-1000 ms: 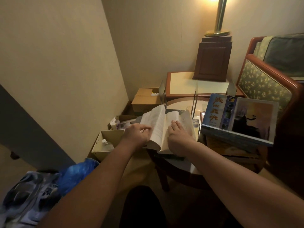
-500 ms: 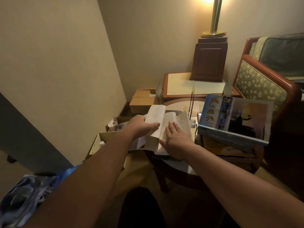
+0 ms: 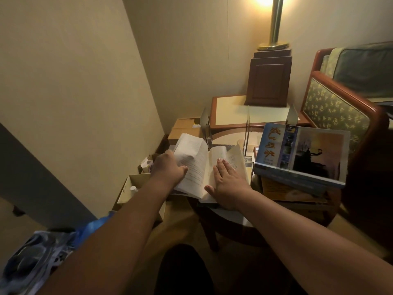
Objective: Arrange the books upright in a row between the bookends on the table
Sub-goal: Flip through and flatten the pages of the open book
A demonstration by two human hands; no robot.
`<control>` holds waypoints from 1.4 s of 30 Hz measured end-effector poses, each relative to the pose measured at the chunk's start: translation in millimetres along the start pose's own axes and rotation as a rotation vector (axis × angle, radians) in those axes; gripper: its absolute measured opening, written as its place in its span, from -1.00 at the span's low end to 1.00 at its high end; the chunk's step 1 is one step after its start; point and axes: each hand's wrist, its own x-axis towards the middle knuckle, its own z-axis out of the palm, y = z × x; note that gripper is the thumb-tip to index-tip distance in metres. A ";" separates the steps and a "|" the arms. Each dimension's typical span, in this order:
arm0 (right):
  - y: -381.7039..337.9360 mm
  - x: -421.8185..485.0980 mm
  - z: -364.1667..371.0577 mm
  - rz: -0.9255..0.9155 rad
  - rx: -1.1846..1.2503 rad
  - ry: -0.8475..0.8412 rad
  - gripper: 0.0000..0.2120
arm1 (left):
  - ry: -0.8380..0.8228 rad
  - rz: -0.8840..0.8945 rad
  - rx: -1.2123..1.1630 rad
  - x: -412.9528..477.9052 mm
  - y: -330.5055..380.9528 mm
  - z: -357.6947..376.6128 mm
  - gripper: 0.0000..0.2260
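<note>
Flatly, right hand (image 3: 228, 182) released on open book (image 3: 197, 165) at table (image 3: 230, 136) edge; left hand (image 3: 168, 169) grasp unclear.

The fingertips of my left hand (image 3: 169, 170) are hidden against the open book (image 3: 197, 160); grip undetermined. Page print: too small to read. Lamp (image 3: 275, 28): cut off at top edge. Stack (image 3: 276, 187) under the blue book (image 3: 302, 152): mostly covered.

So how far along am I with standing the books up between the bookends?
Done: nothing yet; the bookends stand on the table with no book between them. In hand: the open book lies on the table, left hand holding its left pages, right hand pressing flat on the right page. Left: close and stand it, then the blue book and those stacked under it.
</note>
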 end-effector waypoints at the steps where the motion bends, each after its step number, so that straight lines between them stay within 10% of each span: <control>1: 0.7 -0.4 -1.0 0.001 -0.005 -0.002 -0.18 | -0.001 -0.035 -0.017 -0.6 -2.2 0.9 -0.54; 17: 8.4 1.3 -4.1 -0.048 -0.068 -0.015 -0.18 | 0.123 -0.125 -0.504 -32.8 -50.1 53.4 -0.40; 26: 7.3 2.3 -4.2 -0.042 -0.095 -0.028 -0.18 | -0.006 0.053 -0.293 -29.8 -59.0 76.5 -0.58; 34: 6.7 3.0 -5.4 -0.033 -0.103 -0.051 -0.18 | -0.158 -0.084 -0.059 -35.7 -51.7 78.5 -0.10; 42: 7.9 3.5 -8.3 -0.046 -0.149 -0.030 -0.18 | -0.265 0.407 0.119 -20.3 -21.1 60.6 -0.41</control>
